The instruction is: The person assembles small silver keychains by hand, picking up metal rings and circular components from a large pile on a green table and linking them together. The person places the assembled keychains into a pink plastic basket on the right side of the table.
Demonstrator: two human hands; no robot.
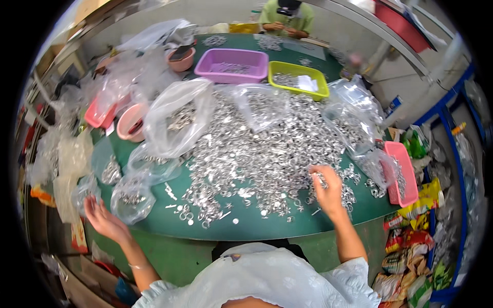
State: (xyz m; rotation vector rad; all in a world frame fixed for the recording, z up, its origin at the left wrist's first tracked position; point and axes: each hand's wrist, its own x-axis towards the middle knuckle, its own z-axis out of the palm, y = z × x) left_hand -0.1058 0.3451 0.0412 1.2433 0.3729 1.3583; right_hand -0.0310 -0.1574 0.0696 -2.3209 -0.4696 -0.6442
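Note:
A wide heap of small silver metal pieces (257,149), rings among them, covers the middle of the green table (169,220). My right hand (328,191) is at the heap's right side, its fingers curled in toward the thumb with small silver pieces showing between them. At the table's left edge, my left hand (105,219) has its fingers stretched out and apart. It is closest to a small clear plastic bag (86,191), and whether they touch I cannot tell. Another clear bag (132,197) with silver pieces inside lies to its right.
Behind the heap stand a purple basin (231,57) and a yellow-green basin (298,69), both with metal pieces. A pink basin (400,174) sits at the right edge. A large open plastic bag (179,118) lies left of centre. Across the table a person (287,20) works with both hands.

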